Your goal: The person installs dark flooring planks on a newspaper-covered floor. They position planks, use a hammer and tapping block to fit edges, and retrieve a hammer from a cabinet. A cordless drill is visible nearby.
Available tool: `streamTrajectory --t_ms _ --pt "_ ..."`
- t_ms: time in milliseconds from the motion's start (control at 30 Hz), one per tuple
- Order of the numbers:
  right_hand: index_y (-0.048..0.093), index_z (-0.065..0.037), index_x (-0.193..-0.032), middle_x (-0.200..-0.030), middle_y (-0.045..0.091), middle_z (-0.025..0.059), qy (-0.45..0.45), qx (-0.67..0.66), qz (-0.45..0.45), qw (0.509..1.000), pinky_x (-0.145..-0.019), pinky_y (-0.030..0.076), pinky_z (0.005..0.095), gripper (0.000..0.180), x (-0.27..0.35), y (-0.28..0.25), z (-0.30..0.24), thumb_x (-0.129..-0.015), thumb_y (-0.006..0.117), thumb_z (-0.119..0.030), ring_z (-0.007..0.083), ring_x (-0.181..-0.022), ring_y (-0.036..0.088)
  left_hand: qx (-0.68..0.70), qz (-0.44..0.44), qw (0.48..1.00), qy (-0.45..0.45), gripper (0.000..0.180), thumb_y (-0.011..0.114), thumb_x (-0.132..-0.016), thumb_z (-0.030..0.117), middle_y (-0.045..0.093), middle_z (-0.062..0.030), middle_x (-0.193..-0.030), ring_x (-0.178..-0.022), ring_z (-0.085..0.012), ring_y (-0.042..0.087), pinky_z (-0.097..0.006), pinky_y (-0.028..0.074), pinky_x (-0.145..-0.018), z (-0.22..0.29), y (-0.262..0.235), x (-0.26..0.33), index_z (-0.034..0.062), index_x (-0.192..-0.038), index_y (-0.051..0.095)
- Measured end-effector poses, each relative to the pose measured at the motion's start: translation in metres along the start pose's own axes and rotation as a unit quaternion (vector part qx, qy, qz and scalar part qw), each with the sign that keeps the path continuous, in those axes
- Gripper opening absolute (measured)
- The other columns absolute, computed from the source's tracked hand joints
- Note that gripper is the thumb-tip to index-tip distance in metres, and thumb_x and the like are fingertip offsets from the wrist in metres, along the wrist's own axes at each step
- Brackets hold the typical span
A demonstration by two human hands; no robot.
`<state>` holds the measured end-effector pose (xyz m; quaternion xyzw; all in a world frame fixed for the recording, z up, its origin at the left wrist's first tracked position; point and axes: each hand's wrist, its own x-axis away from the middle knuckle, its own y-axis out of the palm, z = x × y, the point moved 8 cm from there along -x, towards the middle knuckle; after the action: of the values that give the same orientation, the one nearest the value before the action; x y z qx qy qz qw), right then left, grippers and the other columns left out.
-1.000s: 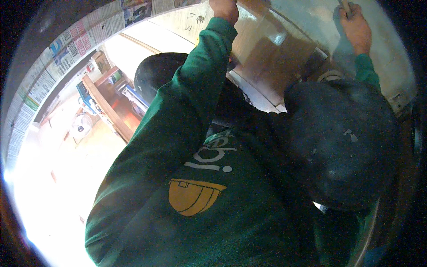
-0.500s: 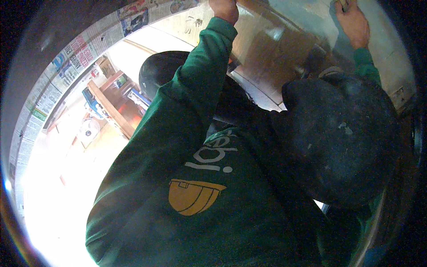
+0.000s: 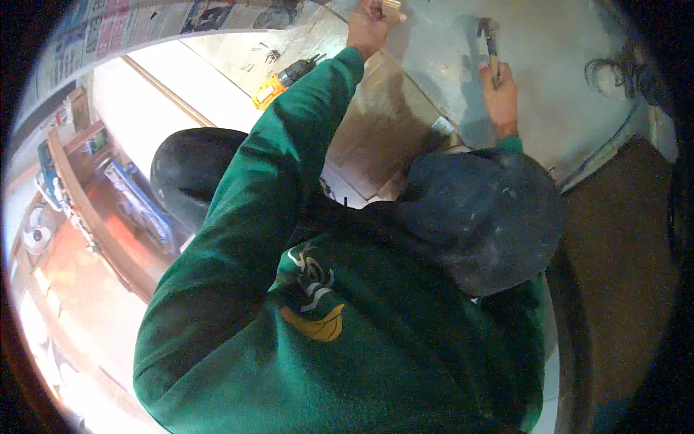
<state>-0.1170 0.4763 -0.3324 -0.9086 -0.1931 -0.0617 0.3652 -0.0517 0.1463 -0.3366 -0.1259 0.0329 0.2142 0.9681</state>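
Observation:
My left hand (image 3: 368, 30), at the top centre, has its fingers closed on a small pale wooden block (image 3: 391, 10). To its right my right hand (image 3: 501, 103) grips a hammer (image 3: 494, 61) by its pale handle, with the dark head pointing away from me. The hammer is held over a pale grey-green surface (image 3: 538, 79), apart from the block. An orange and black cordless drill (image 3: 270, 92) lies to the left of my left forearm. Several small dark screws or nails (image 3: 270, 55) are scattered beyond the drill.
My bent knees, left (image 3: 195, 159) and right (image 3: 491, 210), stand between me and the work. A brown panel (image 3: 383, 108) lies between the hands and my legs. Newspaper sheets (image 3: 144, 29) line the upper left edge. Dark cables (image 3: 622, 72) lie at the far right; a fan (image 3: 36, 230) stands at left.
The view has shifted, bringing the drill and the hammer into sight. My right hand now shows closer to my left hand in the picture.

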Motion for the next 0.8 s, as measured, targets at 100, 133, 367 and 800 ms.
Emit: streamTrajectory --t_ms 100,133,367,800 --pt "0.061 -0.003 -0.104 -0.079 0.061 0.016 0.005 -0.037 0.027 0.999 -0.068 0.049 0.0422 0.04 0.013 -0.009 -0.028 -0.099 0.066 -0.042 0.0268 -0.072 0.059 0.004 -0.01 0.999 -0.04 0.025 0.072 -0.092 0.012 0.067 -0.009 -0.102 -0.095 -0.023 0.063 -0.038 0.051 -0.085 -0.005 0.017 0.006 0.0053 -0.114 0.064" --pt "0.061 -0.002 -0.102 -0.076 0.059 0.0138 0.0 -0.057 0.036 0.998 -0.066 0.047 0.0403 0.039 0.017 -0.011 -0.031 -0.099 0.067 -0.041 0.0227 -0.07 0.056 0.0 -0.018 0.999 -0.042 0.025 0.07 -0.091 0.008 0.068 -0.0099 -0.102 -0.095 -0.024 0.063 -0.038 0.051 -0.086 0.003 0.022 0.009 0.0051 -0.115 0.064" --pt "0.058 -0.002 -0.09 -0.072 0.051 0.0037 -0.016 -0.072 0.054 0.996 -0.063 0.042 0.0358 0.035 0.026 -0.022 -0.017 -0.098 0.069 -0.035 0.0165 -0.068 0.048 -0.051 -0.044 0.998 0.007 0.03 0.062 -0.082 -0.003 0.067 -0.0108 -0.085 -0.079 -0.027 0.063 -0.038 0.053 -0.077 0.006 0.021 -0.002 0.0034 -0.11 0.069" --pt "0.061 -0.001 -0.095 -0.077 0.055 0.0054 0.099 -0.125 0.068 0.985 -0.067 0.044 0.0376 0.034 0.041 -0.031 0.06 -0.1 0.066 -0.034 0.0182 -0.074 0.052 -0.202 -0.208 0.957 0.023 0.032 0.065 -0.088 0.021 0.062 -0.018 -0.114 -0.108 -0.0409 0.059 -0.05 0.051 -0.092 0.049 0.054 0.153 0.0072 -0.117 0.064"
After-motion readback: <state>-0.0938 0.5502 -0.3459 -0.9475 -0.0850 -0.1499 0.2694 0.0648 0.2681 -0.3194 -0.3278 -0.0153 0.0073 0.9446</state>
